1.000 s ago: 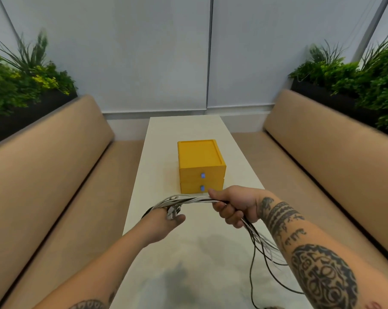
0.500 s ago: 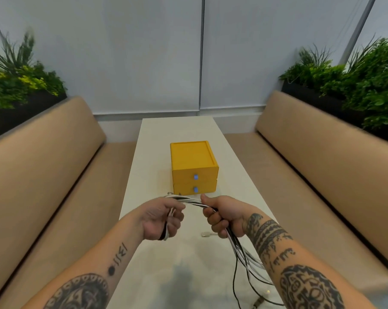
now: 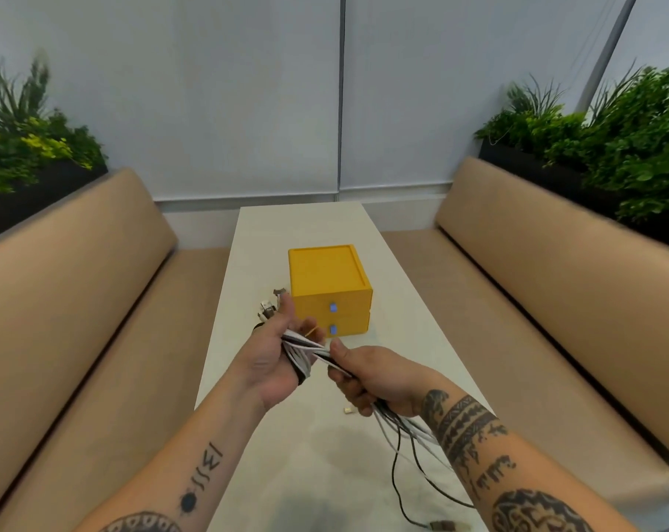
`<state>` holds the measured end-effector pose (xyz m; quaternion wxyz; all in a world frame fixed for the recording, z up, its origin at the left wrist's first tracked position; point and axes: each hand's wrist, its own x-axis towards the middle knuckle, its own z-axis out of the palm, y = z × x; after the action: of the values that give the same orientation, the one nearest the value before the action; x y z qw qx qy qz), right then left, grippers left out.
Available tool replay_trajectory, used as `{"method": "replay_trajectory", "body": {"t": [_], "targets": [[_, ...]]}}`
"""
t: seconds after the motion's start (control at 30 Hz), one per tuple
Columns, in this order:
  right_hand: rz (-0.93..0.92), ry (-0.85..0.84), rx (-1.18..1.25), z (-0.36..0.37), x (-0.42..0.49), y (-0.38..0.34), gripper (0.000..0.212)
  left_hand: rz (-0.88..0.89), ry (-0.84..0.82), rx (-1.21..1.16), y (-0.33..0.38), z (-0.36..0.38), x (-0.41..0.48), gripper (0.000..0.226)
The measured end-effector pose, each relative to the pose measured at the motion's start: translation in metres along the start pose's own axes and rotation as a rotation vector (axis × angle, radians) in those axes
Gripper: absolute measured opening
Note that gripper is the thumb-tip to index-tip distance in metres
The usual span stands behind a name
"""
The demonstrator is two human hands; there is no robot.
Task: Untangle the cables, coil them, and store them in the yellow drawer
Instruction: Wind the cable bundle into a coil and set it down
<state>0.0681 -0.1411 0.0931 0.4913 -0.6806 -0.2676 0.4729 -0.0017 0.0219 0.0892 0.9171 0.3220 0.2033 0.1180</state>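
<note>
While the right hand [image 3: 367,374] is closed in a fist round a bundle of black and white cables [image 3: 312,353], the left hand [image 3: 273,353] lies palm up just beside it. The same bundle runs across its palm, and its fingers are half curled over the strands in a loose hold, thumb pointing up. Both hands are above the near half of a long pale table [image 3: 306,232], close together, with the bundle bridging the short gap between them. Past the left thumb several plugs [image 3: 267,309] stick out in a bunch. Below the right fist the cables fan out into loose strands [image 3: 402,451] that hang towards the near end of the table, where a dark strand ends in a connector [image 3: 446,526] at the lower edge of the view. A small pale piece [image 3: 348,410] lies on the tabletop just under the right hand's fingers; whether it belongs to one of the cables cannot be told.

The yellow drawer unit [image 3: 327,274] stands on the middle of the table, just beyond the hands and apart from them. It has two drawers, one above the other, each with a small blue knob [image 3: 333,307] — both are pushed in. A tan padded bench [image 3: 75,286] runs along each side of the table, with green plants [image 3: 625,140] in a dark planter [image 3: 525,163] behind each backrest.
</note>
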Motion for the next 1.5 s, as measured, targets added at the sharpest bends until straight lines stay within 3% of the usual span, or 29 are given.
{"method": "replay_trajectory", "body": {"t": [0.1, 0.2, 0.23, 0.33, 0.4, 0.57, 0.63, 0.7, 0.83, 0.97, 1.07, 1.17, 1.27, 1.5], "targets": [[-0.137, 0.085, -0.139, -0.009, 0.001, -0.001, 0.06, 0.08, -0.078, -0.11, -0.002, 0.009, -0.008, 0.044], [-0.225, 0.131, -0.194, -0.014, 0.001, 0.002, 0.035, 0.033, -0.179, -0.203, -0.004, 0.014, -0.016, 0.049], [-0.244, 0.112, -0.201, -0.015, 0.0, 0.003, 0.038, -0.012, -0.233, -0.218, -0.004, 0.011, -0.017, 0.051], [-0.326, 0.041, -0.223, -0.009, -0.002, 0.001, 0.064, -0.15, -0.541, -0.259, -0.006, 0.003, -0.021, 0.048], [-0.384, 0.04, -0.246, -0.003, -0.006, 0.0, 0.077, -0.12, -0.712, -0.198, -0.007, 0.001, -0.025, 0.046], [-0.332, 0.113, -0.412, 0.012, -0.022, -0.013, 0.118, -0.152, -0.901, -0.164, -0.005, 0.001, -0.035, 0.043], [-0.328, 0.047, -0.441, 0.015, -0.027, -0.021, 0.111, -0.188, -0.942, -0.177, -0.008, 0.002, -0.037, 0.041], [-0.365, -0.014, -0.428, 0.018, -0.029, -0.025, 0.085, -0.209, -0.969, -0.173, -0.011, 0.002, -0.039, 0.039], [-0.369, 0.052, -0.446, 0.022, -0.027, -0.021, 0.068, -0.259, -0.988, -0.144, -0.011, 0.0, -0.038, 0.037], [-0.402, 0.1, -0.358, 0.025, -0.023, -0.018, 0.055, -0.253, -0.88, -0.033, -0.003, -0.011, -0.029, 0.033], [-0.41, 0.159, -0.356, 0.026, -0.022, -0.015, 0.051, -0.209, -0.632, 0.107, 0.003, -0.015, -0.025, 0.03], [-0.394, 0.318, -0.51, 0.019, -0.019, -0.012, 0.05, -0.067, -0.292, 0.349, 0.006, -0.012, -0.023, 0.043], [-0.38, 0.392, -0.693, 0.012, -0.017, -0.012, 0.039, -0.015, -0.073, 0.384, -0.001, -0.003, -0.021, 0.036], [-0.403, 0.415, -0.829, 0.011, -0.015, -0.007, 0.036, 0.145, 0.209, 0.434, -0.017, 0.009, -0.02, 0.038]]}}
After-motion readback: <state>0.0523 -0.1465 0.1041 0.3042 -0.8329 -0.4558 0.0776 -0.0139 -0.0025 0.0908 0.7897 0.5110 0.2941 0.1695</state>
